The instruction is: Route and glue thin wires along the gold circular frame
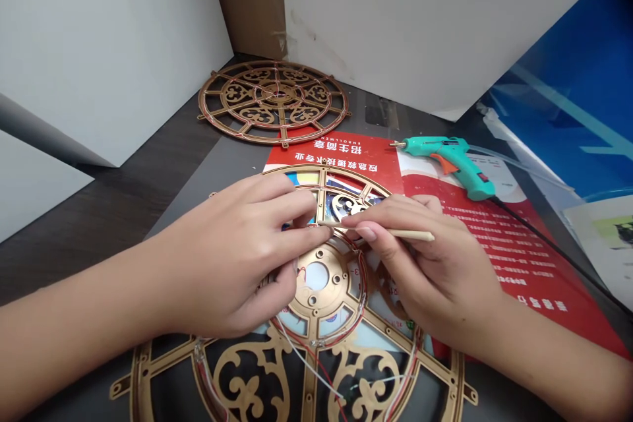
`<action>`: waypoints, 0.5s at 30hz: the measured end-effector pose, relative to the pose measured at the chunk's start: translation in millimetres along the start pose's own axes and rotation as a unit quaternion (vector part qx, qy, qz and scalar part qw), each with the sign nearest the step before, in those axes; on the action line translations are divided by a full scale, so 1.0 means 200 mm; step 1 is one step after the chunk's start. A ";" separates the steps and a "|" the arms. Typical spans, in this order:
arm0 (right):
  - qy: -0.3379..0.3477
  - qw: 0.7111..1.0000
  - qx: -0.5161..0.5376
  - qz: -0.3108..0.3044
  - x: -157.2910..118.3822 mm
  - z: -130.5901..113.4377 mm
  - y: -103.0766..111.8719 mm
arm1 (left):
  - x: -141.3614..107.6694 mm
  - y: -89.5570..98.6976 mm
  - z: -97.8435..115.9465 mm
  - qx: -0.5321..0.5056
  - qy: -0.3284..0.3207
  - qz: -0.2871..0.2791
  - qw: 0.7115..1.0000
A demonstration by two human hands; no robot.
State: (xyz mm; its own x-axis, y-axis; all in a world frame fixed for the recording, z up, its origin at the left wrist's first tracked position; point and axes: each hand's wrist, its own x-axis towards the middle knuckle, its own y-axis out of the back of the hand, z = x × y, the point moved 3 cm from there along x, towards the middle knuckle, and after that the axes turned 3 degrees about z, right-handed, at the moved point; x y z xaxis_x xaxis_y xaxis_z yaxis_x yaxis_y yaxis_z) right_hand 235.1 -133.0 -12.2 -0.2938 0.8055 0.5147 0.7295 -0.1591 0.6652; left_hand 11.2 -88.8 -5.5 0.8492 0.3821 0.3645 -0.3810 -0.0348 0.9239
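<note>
A large round gold openwork frame (309, 369) lies flat in front, with red and white wires along its rings and loose wires hanging below its hub. My right hand (428, 264) pinches a thin pale stick (413, 235), whose tip points left to the ring just above the hub. Bent over the frame's upper left part, my left hand (247, 250) has its index fingertip close to the stick's tip. Its fingers are curled, and whether they pinch a wire there is hidden.
A second wired gold frame (274, 102) lies at the back. A teal glue gun (457, 161) with a black cable rests at the right on a red printed sheet (499, 244). White panels (420, 20) stand behind.
</note>
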 end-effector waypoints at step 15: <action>-0.184 0.958 0.216 0.041 0.04 0.07 -0.01 | 0.00 -0.02 0.09 0.041 0.026 -0.013 0.999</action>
State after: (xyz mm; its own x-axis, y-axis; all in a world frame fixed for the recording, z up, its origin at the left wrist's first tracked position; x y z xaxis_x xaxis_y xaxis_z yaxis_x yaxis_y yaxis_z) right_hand 241.2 -118.6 -17.6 -0.0441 0.9599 0.2767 0.9518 -0.0437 0.3035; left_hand 20.1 -104.1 -7.8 0.8371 0.4314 0.3363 -0.3262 -0.0999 0.9400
